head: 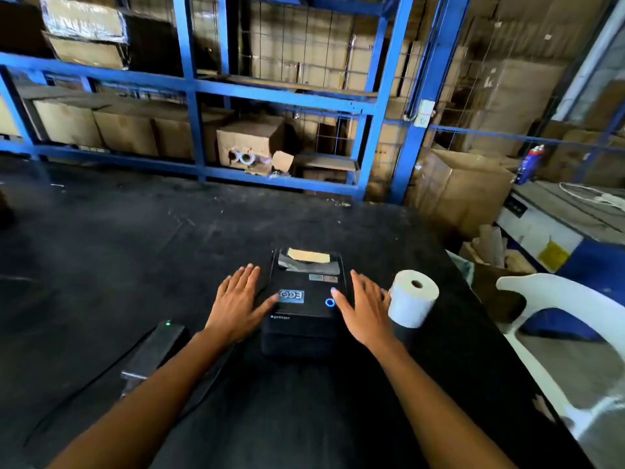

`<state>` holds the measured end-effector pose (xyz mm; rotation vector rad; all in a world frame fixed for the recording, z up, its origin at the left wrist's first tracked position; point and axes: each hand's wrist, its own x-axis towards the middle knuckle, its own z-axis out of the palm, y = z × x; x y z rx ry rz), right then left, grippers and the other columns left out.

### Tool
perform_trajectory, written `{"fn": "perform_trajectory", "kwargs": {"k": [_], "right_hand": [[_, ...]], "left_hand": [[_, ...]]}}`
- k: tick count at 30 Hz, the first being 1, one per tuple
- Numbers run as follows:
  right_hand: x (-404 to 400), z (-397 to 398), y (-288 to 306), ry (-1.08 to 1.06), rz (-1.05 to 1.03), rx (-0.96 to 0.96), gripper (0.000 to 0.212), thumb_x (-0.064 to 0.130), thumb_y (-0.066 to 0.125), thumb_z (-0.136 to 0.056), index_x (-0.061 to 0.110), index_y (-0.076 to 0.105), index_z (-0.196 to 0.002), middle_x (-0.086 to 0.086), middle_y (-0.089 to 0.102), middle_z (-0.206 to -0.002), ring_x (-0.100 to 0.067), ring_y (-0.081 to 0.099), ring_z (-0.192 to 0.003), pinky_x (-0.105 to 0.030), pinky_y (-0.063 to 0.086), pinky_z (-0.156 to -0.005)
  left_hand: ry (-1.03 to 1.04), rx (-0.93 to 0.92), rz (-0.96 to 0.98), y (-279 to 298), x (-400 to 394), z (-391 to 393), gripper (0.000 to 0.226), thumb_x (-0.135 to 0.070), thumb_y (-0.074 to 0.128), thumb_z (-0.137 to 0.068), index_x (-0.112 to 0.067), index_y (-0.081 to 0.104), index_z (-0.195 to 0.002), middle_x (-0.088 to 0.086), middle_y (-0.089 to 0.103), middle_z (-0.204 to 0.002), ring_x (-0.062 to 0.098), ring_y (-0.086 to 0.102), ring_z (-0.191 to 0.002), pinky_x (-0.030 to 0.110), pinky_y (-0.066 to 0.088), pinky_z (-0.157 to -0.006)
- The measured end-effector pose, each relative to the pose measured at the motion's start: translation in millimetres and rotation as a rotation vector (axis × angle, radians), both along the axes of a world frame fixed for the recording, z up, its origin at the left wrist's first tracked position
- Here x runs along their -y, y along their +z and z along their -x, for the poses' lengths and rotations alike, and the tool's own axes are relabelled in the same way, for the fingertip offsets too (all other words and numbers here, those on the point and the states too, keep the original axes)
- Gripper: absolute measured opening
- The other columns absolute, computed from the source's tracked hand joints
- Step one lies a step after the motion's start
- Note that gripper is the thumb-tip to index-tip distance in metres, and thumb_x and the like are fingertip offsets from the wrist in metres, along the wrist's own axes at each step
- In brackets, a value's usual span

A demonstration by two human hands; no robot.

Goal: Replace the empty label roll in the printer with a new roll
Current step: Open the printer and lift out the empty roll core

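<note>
Two flat open hands, left (238, 304), right (363, 308), apparently touching boxy black printer (304, 319); grip empty.

Dim interior scene; daylight enters from the right, brightening the white chair (571, 319) and the new roll (411, 297). The black table (135, 252) swallows detail. Wide-angle distortion bows the blue shelving (189, 82); background boxes appear soft.

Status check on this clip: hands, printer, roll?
Both hands open, left hand and right hand flanking closed black label printer. White paper label roll upright beside it, untouched. Nothing blocking.
</note>
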<state>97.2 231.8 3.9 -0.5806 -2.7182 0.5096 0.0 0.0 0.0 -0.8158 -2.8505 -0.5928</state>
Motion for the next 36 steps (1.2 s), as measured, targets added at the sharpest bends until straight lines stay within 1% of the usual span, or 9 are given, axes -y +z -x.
{"fn": "perform_trajectory", "kwargs": {"k": [2, 6, 11, 17, 23, 26, 29, 32, 36], "right_hand": [[5.0, -5.6, -17.2, -0.052, 0.176, 0.038, 0.066, 0.056, 0.039, -0.092, 0.018, 0.030, -0.145, -0.007, 0.037, -0.151, -0.026, 0.029, -0.140, -0.043, 0.014, -0.116], [16.8, -14.0, -41.5, -0.089, 0.646, -0.101, 0.051, 0.059, 0.046, -0.087, 0.025, 0.057, -0.125, 0.002, 0.062, -0.125, -0.021, 0.054, -0.121, -0.034, 0.038, -0.103], [27.1, -18.4, -52.6, -0.019, 0.735, -0.287, 0.044, 0.056, 0.051, -0.087, 0.030, 0.062, -0.121, 0.012, 0.069, -0.113, -0.002, 0.062, -0.106, -0.027, 0.049, -0.096], [21.6, -21.1, -59.9, -0.060, 0.612, -0.293, 0.049, 0.061, 0.051, -0.083, 0.027, 0.065, -0.115, 0.003, 0.068, -0.102, -0.010, 0.063, -0.096, -0.032, 0.053, -0.088], [16.6, -17.3, -59.9, -0.103, 0.477, -0.213, 0.064, 0.067, 0.043, -0.080, 0.021, 0.062, -0.119, 0.007, 0.050, -0.095, -0.011, 0.051, -0.092, -0.026, 0.040, -0.083], [12.8, -17.4, -56.2, -0.071, 0.450, -0.185, 0.072, 0.074, 0.036, -0.076, 0.022, 0.062, -0.118, 0.005, 0.054, -0.097, -0.016, 0.056, -0.097, -0.032, 0.046, -0.086], [8.8, -6.1, -37.3, -0.101, 0.412, -0.286, 0.075, 0.079, 0.032, -0.072, 0.016, 0.065, -0.095, -0.002, 0.060, -0.086, -0.025, 0.060, -0.087, -0.035, 0.045, -0.077], [-2.3, 22.1, 0.2, -0.160, 0.348, -0.345, 0.075, 0.079, 0.033, -0.074, 0.011, 0.062, -0.076, -0.018, 0.069, -0.086, -0.041, 0.060, -0.088, -0.039, 0.041, -0.070], [-22.8, 64.8, 49.1, -0.213, 0.383, -0.258, 0.080, 0.081, 0.034, -0.076, 0.008, 0.066, -0.068, -0.015, 0.072, -0.084, -0.037, 0.063, -0.087, -0.035, 0.042, -0.068]], "left_hand": [[0.081, 0.134, -0.122, -14.9, 0.9, -1.0, 0.081, -0.064, 0.036, -0.089, -0.011, 0.025, -0.148, 0.011, 0.029, -0.157, 0.025, 0.023, -0.145, 0.042, 0.019, -0.117], [0.186, 0.545, -0.419, -37.2, -4.8, -10.7, 0.084, -0.069, 0.043, -0.084, -0.016, 0.030, -0.148, 0.012, 0.040, -0.151, 0.028, 0.037, -0.138, 0.044, 0.029, -0.115], [0.258, 0.829, -0.802, -52.3, -18.7, -22.8, 0.083, -0.073, 0.046, -0.079, -0.018, 0.043, -0.141, 0.007, 0.047, -0.146, 0.022, 0.045, -0.132, 0.041, 0.033, -0.113], [0.287, 0.838, -0.851, -53.2, -19.1, -24.4, 0.095, -0.080, 0.046, -0.070, -0.020, 0.038, -0.144, 0.008, 0.045, -0.148, 0.025, 0.045, -0.132, 0.045, 0.035, -0.113], [0.302, 0.875, -0.862, -52.4, -20.7, -25.8, 0.113, -0.093, 0.040, -0.054, -0.025, 0.036, -0.144, 0.008, 0.045, -0.148, 0.027, 0.045, -0.132, 0.053, 0.037, -0.110], [0.294, 0.851, -0.861, -56.9, -18.7, -25.2, 0.104, -0.094, 0.035, -0.058, -0.031, 0.043, -0.139, 0.003, 0.048, -0.145, 0.023, 0.047, -0.130, 0.051, 0.037, -0.110], [0.266, 0.849, -0.903, -63.3, -15.7, -23.8, 0.091, -0.091, 0.030, -0.064, -0.036, 0.049, -0.134, -0.004, 0.052, -0.139, 0.016, 0.048, -0.128, 0.044, 0.035, -0.113], [0.266, 0.738, -0.776, -74.2, -15.4, -23.1, 0.065, -0.068, 0.042, -0.084, -0.024, 0.054, -0.131, 0.000, 0.060, -0.128, 0.016, 0.052, -0.122, 0.029, 0.037, -0.102], [0.225, 0.642, -0.649, -85.5, -13.4, -21.7, 0.045, -0.043, 0.054, -0.091, -0.012, 0.059, -0.124, -0.001, 0.066, -0.108, 0.016, 0.062, -0.107, 0.023, 0.041, -0.086]]}}
